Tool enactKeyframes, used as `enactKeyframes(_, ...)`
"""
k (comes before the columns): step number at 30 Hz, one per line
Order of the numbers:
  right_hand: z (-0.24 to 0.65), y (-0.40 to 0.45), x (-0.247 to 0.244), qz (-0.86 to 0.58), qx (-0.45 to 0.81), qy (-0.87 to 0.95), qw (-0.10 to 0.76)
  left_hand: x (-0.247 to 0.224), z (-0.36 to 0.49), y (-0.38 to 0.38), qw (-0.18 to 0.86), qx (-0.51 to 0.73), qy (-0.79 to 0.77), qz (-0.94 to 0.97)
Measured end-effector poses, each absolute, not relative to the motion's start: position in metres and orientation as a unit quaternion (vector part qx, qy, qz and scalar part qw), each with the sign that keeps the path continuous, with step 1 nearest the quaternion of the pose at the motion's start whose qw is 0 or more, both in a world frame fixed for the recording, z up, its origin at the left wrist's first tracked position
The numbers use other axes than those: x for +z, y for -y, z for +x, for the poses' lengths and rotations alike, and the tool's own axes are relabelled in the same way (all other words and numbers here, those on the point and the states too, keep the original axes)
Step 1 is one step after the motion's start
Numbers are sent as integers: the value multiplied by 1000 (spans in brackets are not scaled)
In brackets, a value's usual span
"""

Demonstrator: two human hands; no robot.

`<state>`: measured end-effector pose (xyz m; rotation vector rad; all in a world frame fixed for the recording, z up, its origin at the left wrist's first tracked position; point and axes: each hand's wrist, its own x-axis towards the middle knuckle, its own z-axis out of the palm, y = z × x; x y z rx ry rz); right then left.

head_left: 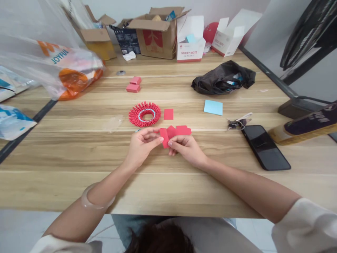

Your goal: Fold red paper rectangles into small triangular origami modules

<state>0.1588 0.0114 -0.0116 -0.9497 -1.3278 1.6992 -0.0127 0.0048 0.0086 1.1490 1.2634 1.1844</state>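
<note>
Paper [164, 137] pinched between hands [142, 144] (left, right [185, 147]).

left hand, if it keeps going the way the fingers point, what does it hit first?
The left hand points right, at the red paper piece it already pinches; just past that sits the right hand, gripping the same piece. Nothing else lies between them, though depth is hard to judge.

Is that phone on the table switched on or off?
Off, it seems: the phone lies flat, face up, its screen wholly black, beside the keys.
</note>
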Motion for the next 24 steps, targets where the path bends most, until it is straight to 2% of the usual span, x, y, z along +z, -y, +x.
enactKeyframes(11, 157, -12, -13, -357, 702, 460, 410, 11, -11, -6, 537, 465, -516, 478)
enactKeyframes(24, 160, -15, -14, -344, 734, 444, 382, 14, -9, -4, 545, 460, -507, 484)
